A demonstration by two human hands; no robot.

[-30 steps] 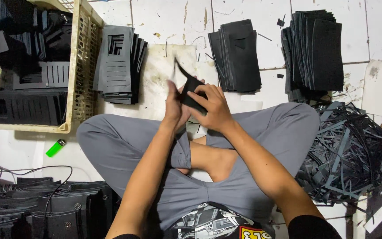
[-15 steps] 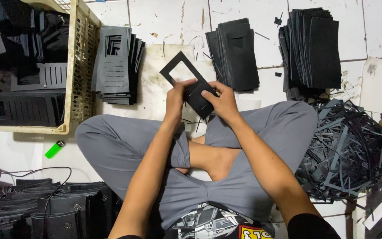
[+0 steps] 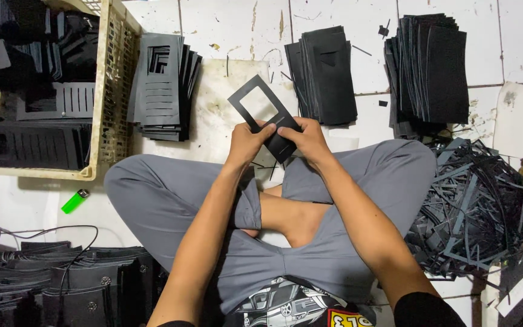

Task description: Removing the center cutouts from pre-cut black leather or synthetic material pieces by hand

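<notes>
Green lighter (image 3: pixel 75 201) on tile; yellow crate (image 3: pixel 108 97); scrap strip heap (image 3: pixel 476 206).

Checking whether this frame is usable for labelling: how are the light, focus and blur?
Head view: even, soft overhead light, no harsh glare on the white floor tiles; left hand, right hand and the black cutout sheet are sharp; the black stacks lose detail in their dark tone; edges bow slightly.

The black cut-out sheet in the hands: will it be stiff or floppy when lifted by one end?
The black cut-out sheet probably holds its shape: it juts flat beyond the left hand and right hand. Its thin window frame looks bendable, and likely light.
</notes>
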